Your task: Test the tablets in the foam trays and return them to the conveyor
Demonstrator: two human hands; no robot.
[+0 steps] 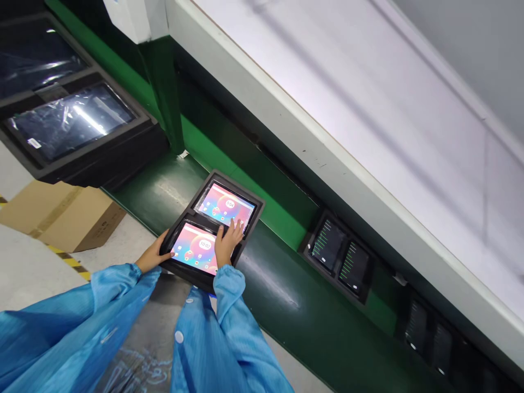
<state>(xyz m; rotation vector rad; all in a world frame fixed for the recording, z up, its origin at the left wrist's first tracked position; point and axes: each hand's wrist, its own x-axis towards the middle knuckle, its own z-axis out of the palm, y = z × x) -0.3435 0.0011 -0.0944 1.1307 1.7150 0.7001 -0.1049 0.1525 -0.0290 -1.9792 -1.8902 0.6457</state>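
A black foam tray (pixel 254 215) holds two lit tablets side by side on the green bench. The upper tablet (pixel 219 203) shows 5:04, the lower tablet (pixel 190 240) 10:02, both with a pink and blue home screen. My left hand (pixel 153 254) grips the tray's left edge, thumb on top near the lower tablet. Over the right part of the tray reaches my right hand (pixel 228 243), fingers apart, with the fingertips at the lower right of the upper screen. Whether they touch the glass I cannot tell. The hand hides part of both screens.
Stacked black trays (pixel 102 147) with dark, film-covered tablets stand at the upper left, above a cardboard box (pixel 61 213). Along the green bench (pixel 278 278), another tray (pixel 305 245) and more dark trays sit at the right. A white shelf (pixel 327 147) overhangs the bench.
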